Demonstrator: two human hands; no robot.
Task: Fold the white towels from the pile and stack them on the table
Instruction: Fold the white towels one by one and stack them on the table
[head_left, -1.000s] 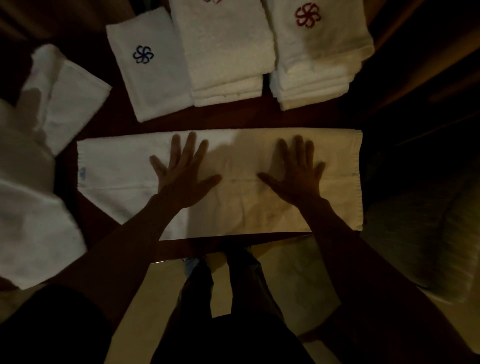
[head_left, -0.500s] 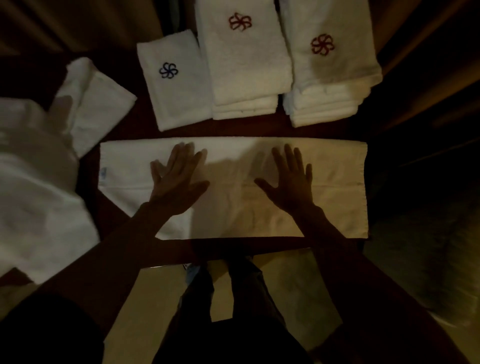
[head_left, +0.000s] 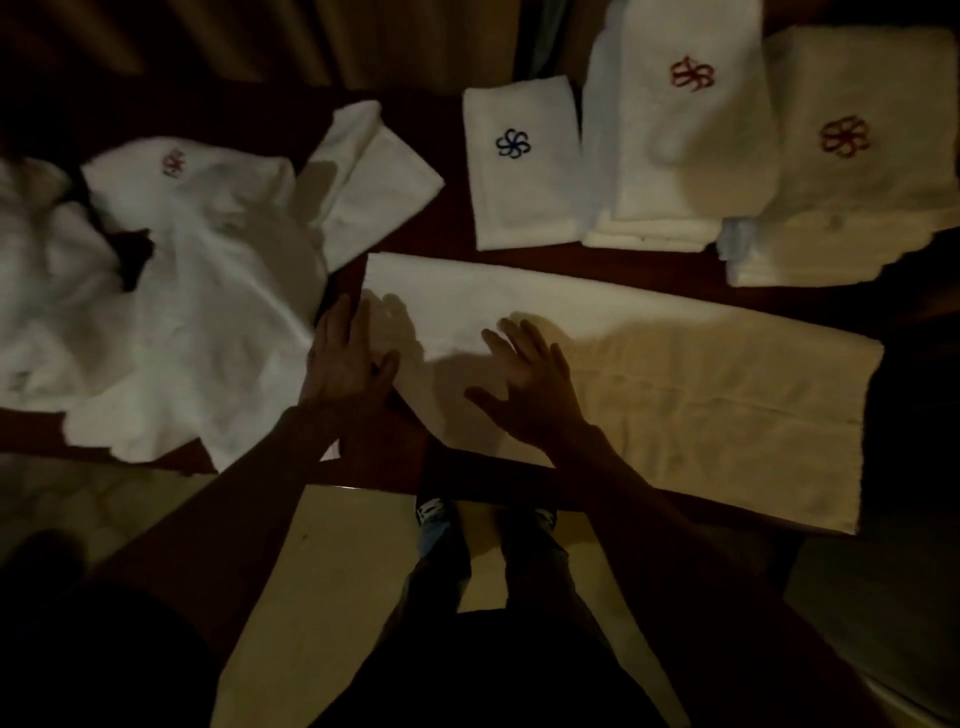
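Grip: neither hand holds anything. L hand (head_left: 348, 364) lies flat, fingers straight and close together, at the left short edge of the long folded towel (head_left: 675, 395), partly on the cloth and partly on the bare table (head_left: 452, 228). R hand (head_left: 524, 384) is flat on the towel just beside it, fingers spread, palm down. No pinch seen on any edge.

Change noted: 1 s ago both hands were pressed flat near the towel's middle, well apart. Both have since slid to its left end, and the head view has swung left w/ them. The towel itself lies as before, a lengthwise strip across the near side of the table.

Assessment: smoothing appears complete. The hands' position suggests the next step is to take the left end and fold it across. That fold is not yet begun.

Surroundings: unfolded pile (head_left: 182, 312) at left, touching or nearly touching L hand. Folded towel w/ blue emblem (head_left: 519, 166) and two stacks w/ red emblems (head_left: 685, 156) (head_left: 841, 171) at the far side.
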